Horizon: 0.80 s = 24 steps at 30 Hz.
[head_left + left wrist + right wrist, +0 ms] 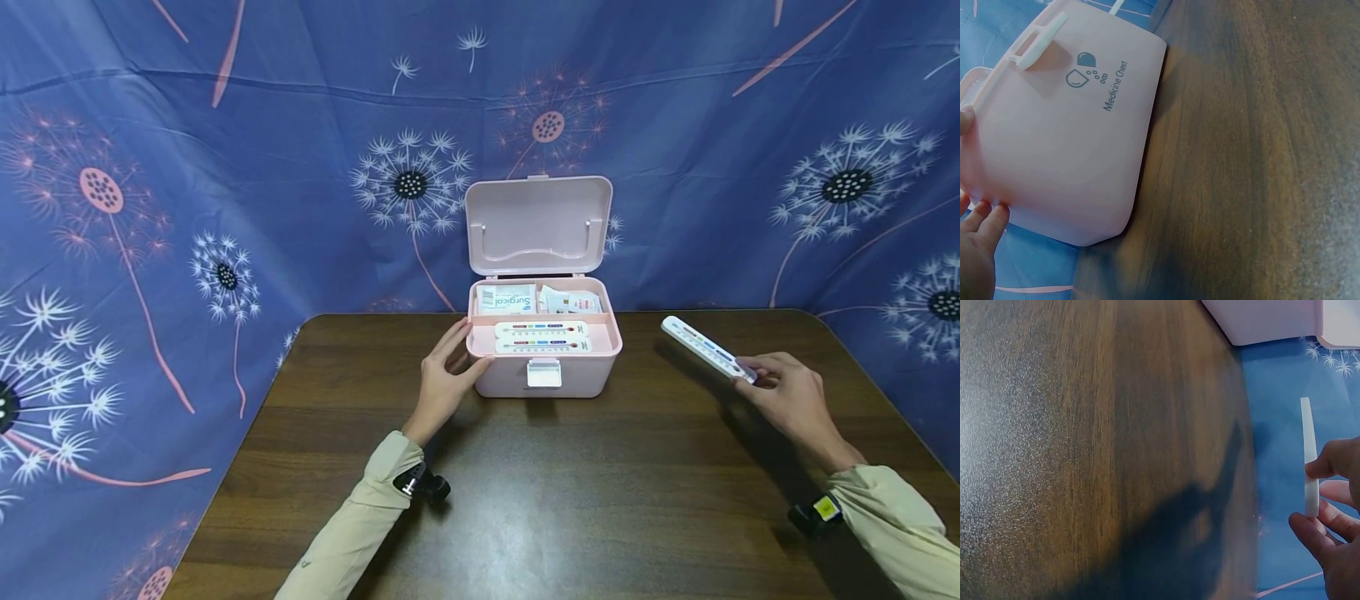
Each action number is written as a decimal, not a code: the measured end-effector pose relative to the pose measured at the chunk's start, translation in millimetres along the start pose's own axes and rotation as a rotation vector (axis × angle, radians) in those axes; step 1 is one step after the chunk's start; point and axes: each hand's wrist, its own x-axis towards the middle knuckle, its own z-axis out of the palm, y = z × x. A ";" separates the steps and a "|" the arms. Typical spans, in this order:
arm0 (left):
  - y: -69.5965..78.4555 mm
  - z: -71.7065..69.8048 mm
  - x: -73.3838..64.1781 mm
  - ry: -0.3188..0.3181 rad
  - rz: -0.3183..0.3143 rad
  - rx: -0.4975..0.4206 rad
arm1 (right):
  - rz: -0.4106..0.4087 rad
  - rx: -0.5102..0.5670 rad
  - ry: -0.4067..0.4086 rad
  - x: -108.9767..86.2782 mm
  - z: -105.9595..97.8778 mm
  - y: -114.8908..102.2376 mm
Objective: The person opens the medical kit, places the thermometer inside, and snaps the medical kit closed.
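A pink medicine chest (540, 379) stands with its lid (540, 225) raised at the back of the table. Two white thermometer strips (543, 337) with coloured scales lie in its front compartment. My left hand (442, 383) touches the chest's left front corner, the thumb at the front rim and the fingertips against the side wall, as the left wrist view shows. Off to the right, my right hand (791, 396) pinches a similar white thermometer strip (701, 343) by its near end. In the right wrist view this strip (1309, 431) appears edge-on, above the table.
Behind the front compartment sit a packet marked "Surgical" (506, 299) and other small white packets (570, 301). A white latch (543, 373) hangs on the chest's front. The brown wooden table (585, 483) ends at a blue dandelion-print cloth (315, 183).
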 end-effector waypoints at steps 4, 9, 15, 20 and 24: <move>0.0 0.6 -0.4 0.009 -0.013 0.007 | -0.003 0.010 -0.002 0.6 0.0 -2.1; -0.4 0.9 -0.8 0.008 -0.013 0.002 | -0.004 0.011 -0.003 2.1 -0.1 -4.2; -1.1 0.9 -1.3 0.009 -0.006 -0.005 | -0.008 0.031 -0.003 4.1 0.6 -9.4; -2.1 1.2 -0.2 0.010 -0.004 -0.012 | -0.009 0.050 0.002 5.3 2.1 -15.2; -2.0 0.7 0.4 0.009 0.010 -0.007 | -0.014 0.068 0.005 6.0 2.6 -18.9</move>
